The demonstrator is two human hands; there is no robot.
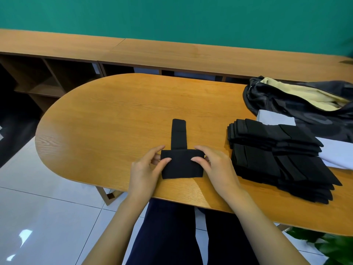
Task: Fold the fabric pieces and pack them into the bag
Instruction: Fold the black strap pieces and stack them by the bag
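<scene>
Left hand (147, 169), right hand (217, 167): each grip tight on matte black T-shaped fabric piece (181, 166).

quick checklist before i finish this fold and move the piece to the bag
1. Grip of left hand on black fabric piece: ok, pinching one end.
2. Grip of right hand: ok, pinching the other end.
3. Fold finished: not ok, narrow strip sticks out on the far side.
4. Mouth of bag open: ok, yellow lining shows.
5. Room inside it: cannot tell.
</scene>
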